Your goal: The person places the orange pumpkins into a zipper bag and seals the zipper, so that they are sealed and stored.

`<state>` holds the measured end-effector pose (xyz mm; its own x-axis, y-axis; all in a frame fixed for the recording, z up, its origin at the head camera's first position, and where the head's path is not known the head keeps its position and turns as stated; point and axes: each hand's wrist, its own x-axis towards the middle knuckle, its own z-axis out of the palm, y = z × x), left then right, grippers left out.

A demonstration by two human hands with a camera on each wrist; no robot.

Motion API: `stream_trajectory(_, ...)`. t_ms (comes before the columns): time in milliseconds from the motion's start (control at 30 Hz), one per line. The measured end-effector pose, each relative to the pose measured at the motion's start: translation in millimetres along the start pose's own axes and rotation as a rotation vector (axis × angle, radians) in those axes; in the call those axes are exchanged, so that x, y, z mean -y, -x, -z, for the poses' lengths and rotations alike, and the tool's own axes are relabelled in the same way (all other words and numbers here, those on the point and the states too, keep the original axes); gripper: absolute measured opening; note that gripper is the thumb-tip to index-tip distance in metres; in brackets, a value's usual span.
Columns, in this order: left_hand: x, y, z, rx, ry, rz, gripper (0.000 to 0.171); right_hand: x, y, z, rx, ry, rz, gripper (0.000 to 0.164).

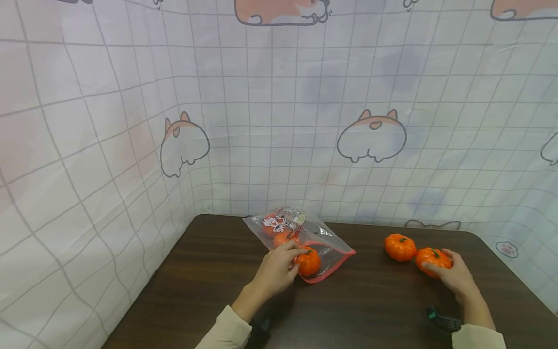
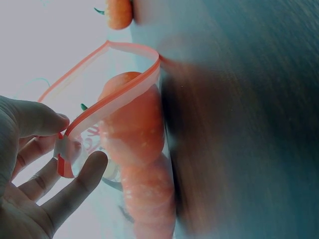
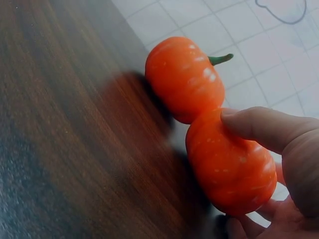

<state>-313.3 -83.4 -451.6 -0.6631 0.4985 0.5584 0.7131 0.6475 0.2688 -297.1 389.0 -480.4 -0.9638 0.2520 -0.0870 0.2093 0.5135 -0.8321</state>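
Observation:
My left hand (image 1: 275, 270) pinches the red zip edge of a clear plastic bag (image 1: 324, 236) between thumb and fingers. The bag lies on the table with its mouth open toward me. Inside, a small orange pumpkin (image 1: 309, 264) sits by the mouth, and more pumpkins (image 2: 148, 191) lie behind it, seen through the printed plastic. At the right, my right hand (image 1: 459, 277) grips another small pumpkin (image 3: 229, 167), thumb on top and fingers around the far side. A further pumpkin (image 3: 182, 79) with a green stem stands right beside the held one.
The dark wood-grain table (image 1: 357, 305) meets a white grid-patterned cloth (image 1: 287, 160) with cartoon dogs at its back and left. A black strap (image 1: 446, 321) shows by the right wrist. Bare tabletop lies between the bag and the two pumpkins at the right.

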Motion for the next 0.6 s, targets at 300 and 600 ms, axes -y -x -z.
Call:
stream_trajectory(300,0.2,-0.7,0.4,0.001,-0.003,0.001,0.032,-0.4,-0.9,1.3,0.005,0.008,0.008,0.1)
stream_trajectory(600,0.3,-0.7,1.0,0.009,0.008,0.015,0.03,-2.0,-2.4,3.2,0.011,0.008,0.015,0.101)
